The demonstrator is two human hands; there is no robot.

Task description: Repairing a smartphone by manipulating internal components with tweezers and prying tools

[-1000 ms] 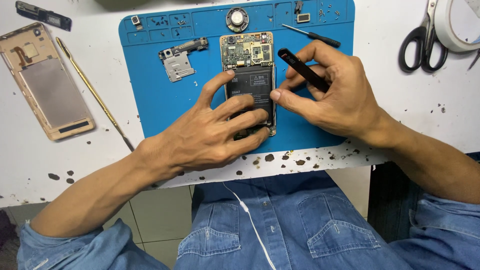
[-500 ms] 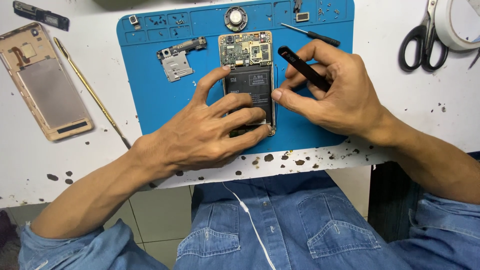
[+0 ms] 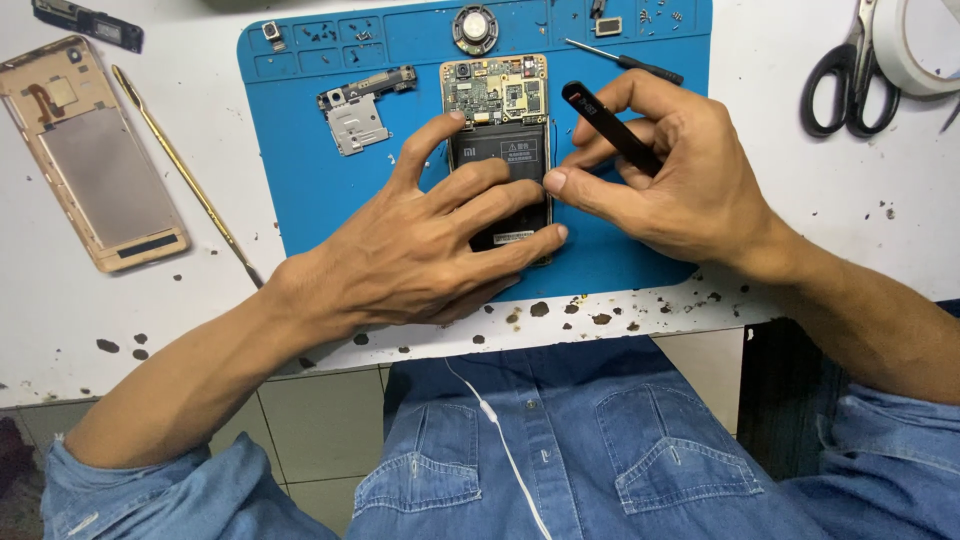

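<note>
With your left hand (image 3: 420, 250) spread flat over the opened phone (image 3: 500, 150) in the middle of the blue mat (image 3: 300, 180) and your right hand (image 3: 670, 170) pinching a black tool (image 3: 610, 125) beside its battery (image 3: 500, 160), a slip could likely gouge the circuit board (image 3: 495, 90) above.

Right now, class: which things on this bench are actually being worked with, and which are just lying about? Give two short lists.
In use:
- opened phone, pressed down by the left hand
- black tool, held in the right hand
- blue mat under the phone

Lying about:
- gold back cover
- gold rod
- metal bracket
- small screwdriver
- scissors
</note>
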